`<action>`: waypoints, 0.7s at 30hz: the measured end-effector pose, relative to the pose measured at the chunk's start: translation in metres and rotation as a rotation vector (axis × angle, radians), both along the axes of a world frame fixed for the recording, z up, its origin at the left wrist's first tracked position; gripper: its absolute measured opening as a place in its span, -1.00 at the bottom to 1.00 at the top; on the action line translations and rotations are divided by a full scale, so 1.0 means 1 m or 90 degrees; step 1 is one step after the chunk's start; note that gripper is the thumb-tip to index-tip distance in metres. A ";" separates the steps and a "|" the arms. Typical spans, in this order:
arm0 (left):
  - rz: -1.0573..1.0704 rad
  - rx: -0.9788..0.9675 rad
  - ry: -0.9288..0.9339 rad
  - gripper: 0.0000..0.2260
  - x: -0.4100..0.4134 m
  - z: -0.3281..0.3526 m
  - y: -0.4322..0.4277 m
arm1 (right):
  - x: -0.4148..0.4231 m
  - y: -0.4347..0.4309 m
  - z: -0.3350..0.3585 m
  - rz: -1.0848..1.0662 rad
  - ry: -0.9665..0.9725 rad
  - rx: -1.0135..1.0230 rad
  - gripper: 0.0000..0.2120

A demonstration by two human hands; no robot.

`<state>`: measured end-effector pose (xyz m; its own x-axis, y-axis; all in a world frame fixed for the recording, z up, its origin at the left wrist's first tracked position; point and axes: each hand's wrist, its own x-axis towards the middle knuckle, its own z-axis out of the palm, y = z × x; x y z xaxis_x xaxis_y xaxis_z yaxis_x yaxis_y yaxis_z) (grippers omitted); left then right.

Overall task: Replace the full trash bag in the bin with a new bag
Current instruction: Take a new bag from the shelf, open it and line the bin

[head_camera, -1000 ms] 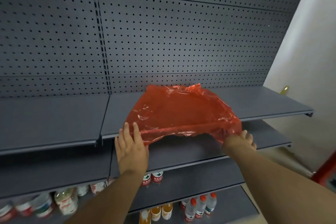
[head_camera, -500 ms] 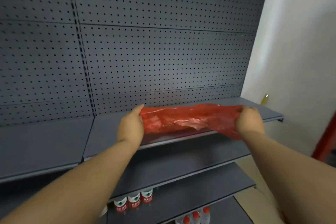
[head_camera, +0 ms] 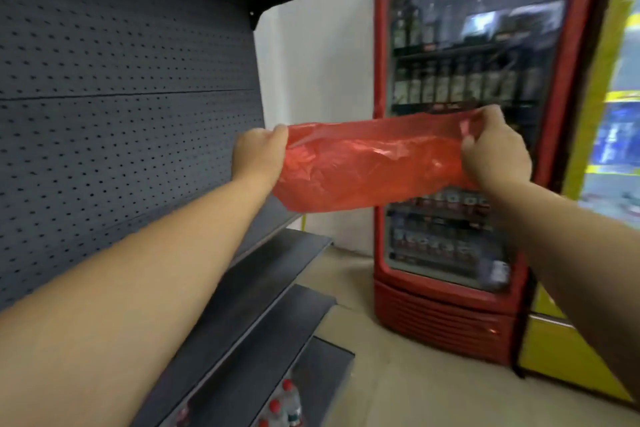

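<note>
A thin red plastic trash bag (head_camera: 367, 163) hangs stretched in the air between my two hands at chest height. My left hand (head_camera: 259, 152) grips its left end and my right hand (head_camera: 495, 152) pinches its upper right corner. The bag is off the shelf and sags a little in the middle. No bin is in view.
Dark grey pegboard shelving (head_camera: 131, 121) fills the left, with stepped shelves (head_camera: 277, 274) running down to water bottles (head_camera: 284, 402) at the bottom. A red glass-door drinks fridge (head_camera: 450, 308) stands ahead on the right, a yellow one (head_camera: 568, 354) beside it. Beige floor (head_camera: 398, 385) lies between.
I have lifted the red bag off the shelf and swung it to the right with both hands; the view has turned from the shelving toward the red fridge.
</note>
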<state>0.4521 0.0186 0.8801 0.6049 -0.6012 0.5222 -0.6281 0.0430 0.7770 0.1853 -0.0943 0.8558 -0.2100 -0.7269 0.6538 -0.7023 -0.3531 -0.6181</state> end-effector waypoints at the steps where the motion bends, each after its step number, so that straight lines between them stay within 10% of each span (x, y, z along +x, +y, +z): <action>1: -0.036 0.050 -0.034 -0.58 -0.015 -0.004 -0.003 | -0.023 0.009 -0.009 -0.028 0.010 0.002 -0.70; 7: -0.076 0.108 -0.322 -0.76 -0.119 -0.010 -0.017 | -0.165 0.072 -0.012 -0.183 0.019 0.062 -0.63; 14: -0.308 -0.148 -0.224 -0.60 -0.280 -0.093 -0.002 | -0.267 0.152 -0.067 -0.306 -0.095 -0.144 -0.63; 16: -0.449 0.086 -0.197 -0.63 -0.311 -0.177 0.013 | -0.286 0.180 -0.147 -0.250 -0.014 0.076 -0.68; 19: -0.600 0.657 -0.299 -0.79 -0.344 -0.304 0.045 | -0.319 0.226 -0.280 -0.093 0.202 0.756 -0.69; 21: -0.569 0.731 -0.386 -0.77 -0.366 -0.336 0.046 | -0.357 0.236 -0.312 -0.094 0.172 0.815 -0.68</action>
<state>0.0859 0.0649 0.5437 -0.2694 -0.8654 -0.4225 -0.9411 0.1436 0.3060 -0.1717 0.1417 0.5435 -0.3126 -0.8408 -0.4420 -0.8368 0.4639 -0.2907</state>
